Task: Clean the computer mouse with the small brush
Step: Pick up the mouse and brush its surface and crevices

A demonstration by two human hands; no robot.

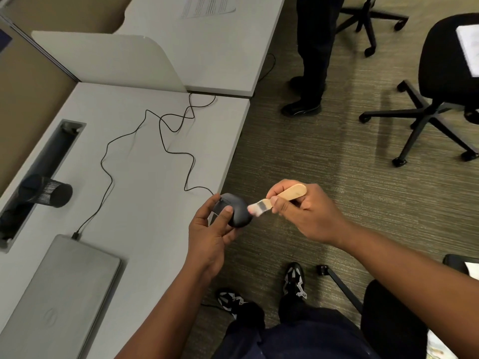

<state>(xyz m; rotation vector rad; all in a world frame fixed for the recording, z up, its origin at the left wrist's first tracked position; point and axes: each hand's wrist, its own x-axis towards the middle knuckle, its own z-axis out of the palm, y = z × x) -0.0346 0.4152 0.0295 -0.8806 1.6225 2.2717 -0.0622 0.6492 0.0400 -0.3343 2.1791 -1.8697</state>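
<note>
My left hand [210,234] grips a dark grey wired computer mouse [239,211], lifted just past the desk's right edge, thumb on its top. Its black cable [160,130] loops back across the desk [134,203] to a closed grey laptop [64,288]. My right hand [303,208] holds a small brush with a pale wooden handle [291,193]. The brush's pale bristles [255,209] touch the mouse's right side. The bristles look blurred.
A black mesh pen cup [50,194] lies tipped by the cable slot at the desk's left. A white divider panel [108,58] stands behind. Another person's legs [308,55] stand on the carpet, with black office chairs [440,81] to the right.
</note>
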